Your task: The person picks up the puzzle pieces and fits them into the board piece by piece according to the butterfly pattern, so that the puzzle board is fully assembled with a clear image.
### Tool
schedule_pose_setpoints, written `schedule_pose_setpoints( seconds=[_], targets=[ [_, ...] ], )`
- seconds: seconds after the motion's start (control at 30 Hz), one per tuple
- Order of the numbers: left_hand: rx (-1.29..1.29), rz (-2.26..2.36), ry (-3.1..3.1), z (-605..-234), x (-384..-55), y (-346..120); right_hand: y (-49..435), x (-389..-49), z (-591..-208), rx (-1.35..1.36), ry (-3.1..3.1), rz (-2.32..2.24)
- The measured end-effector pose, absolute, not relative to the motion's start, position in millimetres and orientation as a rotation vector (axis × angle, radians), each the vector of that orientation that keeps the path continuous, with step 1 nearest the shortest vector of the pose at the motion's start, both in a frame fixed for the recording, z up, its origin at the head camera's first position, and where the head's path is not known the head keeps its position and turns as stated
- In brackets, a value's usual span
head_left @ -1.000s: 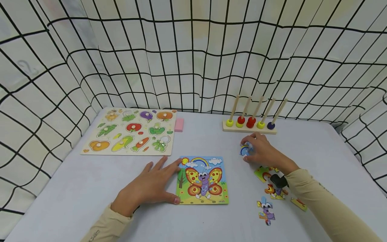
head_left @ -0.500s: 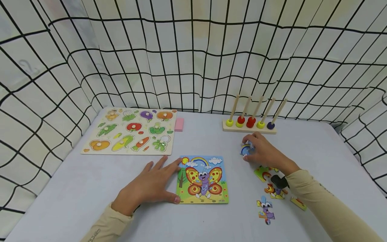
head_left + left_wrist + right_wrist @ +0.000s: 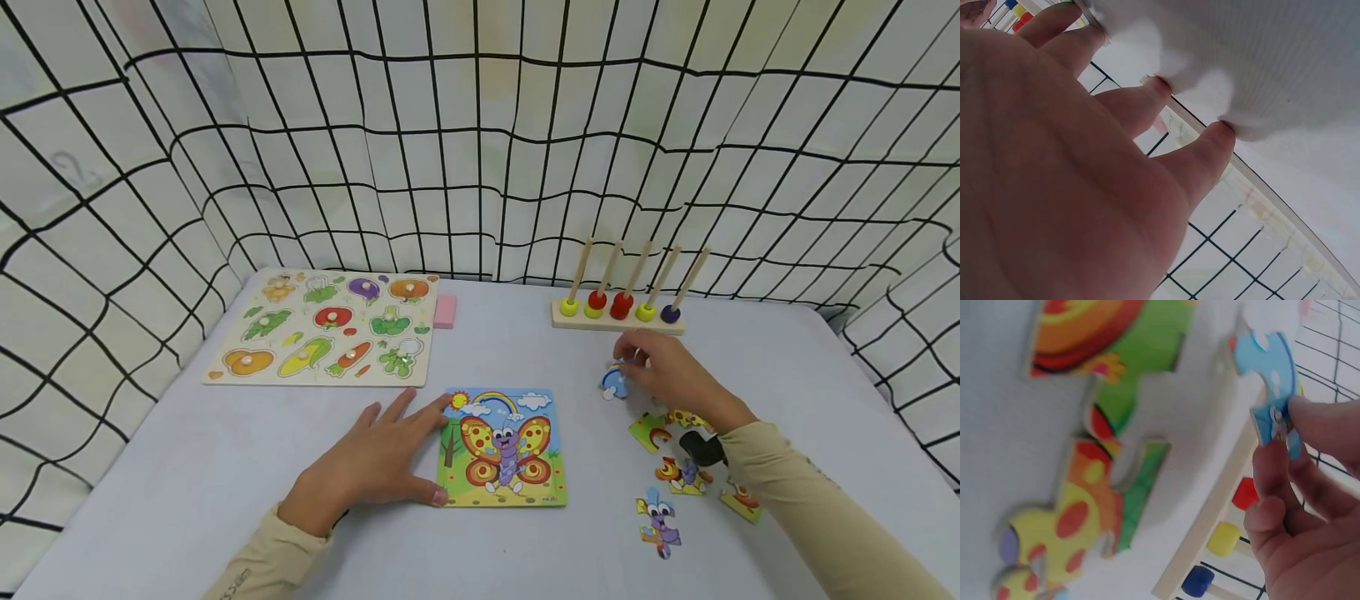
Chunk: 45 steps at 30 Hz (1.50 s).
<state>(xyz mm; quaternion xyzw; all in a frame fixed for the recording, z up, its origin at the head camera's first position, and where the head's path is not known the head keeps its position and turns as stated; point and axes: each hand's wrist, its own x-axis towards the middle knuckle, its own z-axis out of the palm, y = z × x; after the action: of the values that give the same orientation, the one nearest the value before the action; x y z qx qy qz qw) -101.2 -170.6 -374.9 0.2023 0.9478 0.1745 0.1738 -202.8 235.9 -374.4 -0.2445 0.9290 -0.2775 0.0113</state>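
A light-blue jigsaw piece with a rainbow (image 3: 613, 382) is pinched between the thumb and fingertips of my right hand (image 3: 671, 375), just in front of the bead abacus. The right wrist view shows the same piece (image 3: 1269, 365) tilted, its knobs and notches in sight. My left hand (image 3: 367, 467) rests with spread fingers on the table, thumb and index finger touching the left edge of the butterfly picture board (image 3: 506, 450). Loose jigsaw pieces lie below my right hand: a green one (image 3: 647, 432), a yellow one with red spots (image 3: 1075, 519), and a purple butterfly-body piece (image 3: 660, 525) nearer the front.
An abacus (image 3: 618, 317) with coloured beads on upright pegs stands at the back right. A vegetable knob-puzzle board (image 3: 315, 329) lies at the back left, beside a pink block (image 3: 445, 312). Black netting (image 3: 480, 133) rises around the white table's far and side edges.
My right hand has shifted slightly to the right, and more of the blue jigsaw piece shows now. The left hand and the butterfly board stay in place.
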Motion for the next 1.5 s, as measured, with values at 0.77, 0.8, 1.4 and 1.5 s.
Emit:
schedule_pose_setpoints(
  seconds=[0.77, 0.8, 1.4, 1.5],
  targets=[
    [0.588, 0.488, 2.695, -375, -101, -171, 215, -201, -372, -0.678, 2.606, -1.239],
    [0.590, 0.490, 2.695, -375, -101, -171, 213, -202, -373, -0.674, 2.595, -1.246],
    [0.586, 0.482, 2.700, -374, -99, -171, 160, -200, -375, -0.723, 2.467, -1.250],
    [0.593, 0.480, 2.701, -375, -99, -171, 153, -197, -374, -0.723, 2.482, -1.233]
  ],
)
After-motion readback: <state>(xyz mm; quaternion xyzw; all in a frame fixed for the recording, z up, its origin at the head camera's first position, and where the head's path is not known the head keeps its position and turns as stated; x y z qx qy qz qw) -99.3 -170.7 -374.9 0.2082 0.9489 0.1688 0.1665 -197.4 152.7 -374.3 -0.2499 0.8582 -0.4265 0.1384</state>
